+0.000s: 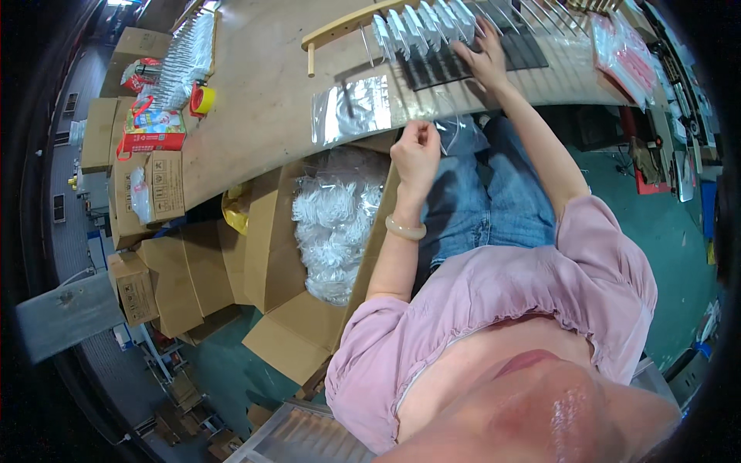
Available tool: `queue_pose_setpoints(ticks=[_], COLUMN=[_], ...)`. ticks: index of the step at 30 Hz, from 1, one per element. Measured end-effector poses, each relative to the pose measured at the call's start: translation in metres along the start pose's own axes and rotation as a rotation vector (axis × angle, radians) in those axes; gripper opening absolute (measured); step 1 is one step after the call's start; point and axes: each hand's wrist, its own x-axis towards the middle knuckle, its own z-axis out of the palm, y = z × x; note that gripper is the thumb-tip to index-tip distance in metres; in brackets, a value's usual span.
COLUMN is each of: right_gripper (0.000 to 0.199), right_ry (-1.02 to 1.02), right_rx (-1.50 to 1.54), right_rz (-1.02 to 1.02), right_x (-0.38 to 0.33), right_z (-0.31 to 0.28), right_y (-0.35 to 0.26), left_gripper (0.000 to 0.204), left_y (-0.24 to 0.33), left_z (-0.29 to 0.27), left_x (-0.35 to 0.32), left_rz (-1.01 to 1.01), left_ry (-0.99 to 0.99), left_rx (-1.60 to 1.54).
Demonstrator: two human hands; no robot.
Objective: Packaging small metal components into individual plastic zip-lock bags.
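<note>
My left hand [417, 160] is closed in a pinch at the table's front edge. A clear plastic bag [461, 134] hangs beside its fingertips, over my lap, and appears held by them. Farther forward, my right hand [486, 60] has thumb and fingers apart at the right end of a row of white pieces [423, 28]. These hang side by side on thin metal prongs of a wooden rack [333, 32]. Whether my right fingertips touch the last piece, I cannot tell. Beneath the rack lies a dark mat [432, 71], and flat clear bags [351, 109] lie left of my hands.
Below the table, an open cardboard box [279, 231] contains many bagged white pieces [333, 231]. Another loaded rack [185, 58], yellow tape [202, 100] and a red box [152, 141] occupy the table's left. Pink-and-clear bags [624, 60] lie at the right end.
</note>
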Motion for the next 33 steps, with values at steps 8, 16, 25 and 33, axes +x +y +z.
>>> queue_pose_setpoints(ticks=[8, 16, 25, 33], right_gripper=[0.031, 0.028, 0.036, 0.038], right_ry=[0.013, -0.075, -0.648, -1.237], right_rx=[-0.210, -0.202, -0.142, -0.407], right_rz=[-0.058, -0.106, 0.022, 0.054], right_x=[0.023, -0.018, -0.103, -0.062], right_z=[0.036, -0.022, -0.094, -0.094], right_y=[0.021, -0.034, -0.098, -0.096], left_gripper=[0.009, 0.007, 0.009, 0.008], left_y=[-0.015, -0.018, -0.015, 0.000], left_z=[-0.029, -0.032, 0.004, 0.020], left_x=[-0.019, -0.008, -0.017, -0.026], left_rz=[0.090, 0.434, 0.391, 0.318], left_ry=[-0.013, -0.087, -0.181, -0.094], left_rx=[0.046, 0.323, 0.294, 0.115])
